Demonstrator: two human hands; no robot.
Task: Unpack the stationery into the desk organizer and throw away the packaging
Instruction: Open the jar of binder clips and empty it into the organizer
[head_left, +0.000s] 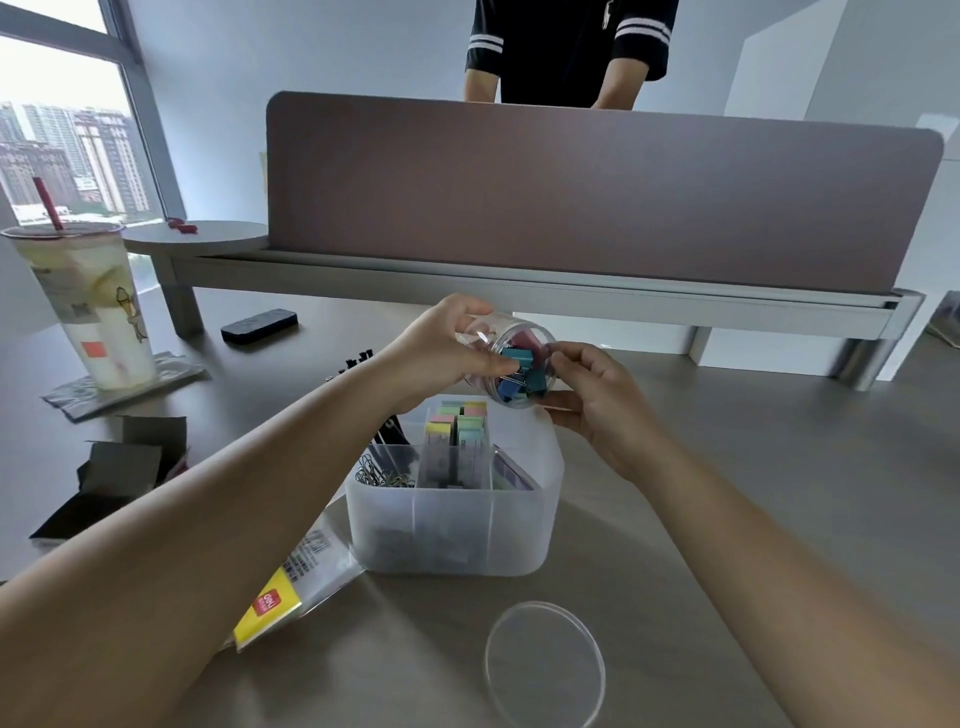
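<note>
- Left hand: grips the closed end of a clear plastic jar, held tilted on its side above the back of the desk organizer.
- Right hand: fingertips at the jar's open mouth, pinching at the coloured binder clips inside (teal, blue and pink visible).
- Desk organizer: translucent, standing on the grey desk; compartments hold pastel sticky notes, paper clips and dark pens.
- Clear round lid: flat on the desk, near the organizer's front.
- Yellow-labelled plastic packet: touching the organizer's left front corner.
- Black cardboard boxes, opened, at left; iced drink cup behind them.
</note>
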